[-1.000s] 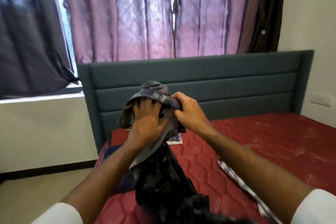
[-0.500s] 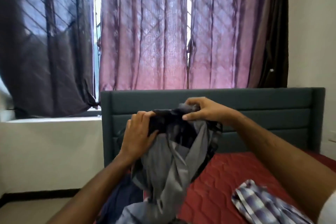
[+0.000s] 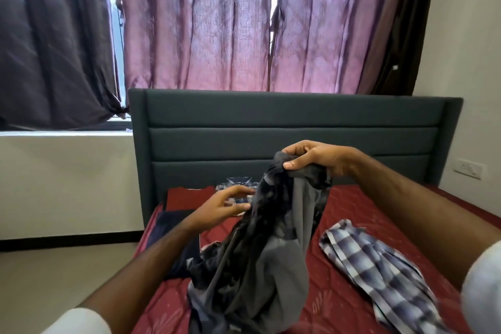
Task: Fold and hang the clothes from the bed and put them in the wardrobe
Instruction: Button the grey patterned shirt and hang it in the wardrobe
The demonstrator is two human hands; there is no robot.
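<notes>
One hand only, the right hand (image 3: 314, 158), pinches the grey garment (image 3: 271, 252); the left hand (image 3: 225, 207) has loose fingers beside it, holding nothing, so the cloth may slip down.

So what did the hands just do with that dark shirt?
The left hand let go of the dark shirt and dropped lower, its fingers now loose beside the cloth. The right hand kept its pinch on the top edge, so the shirt hangs from it alone. The checked shirt still lies on the red mattress.
</notes>
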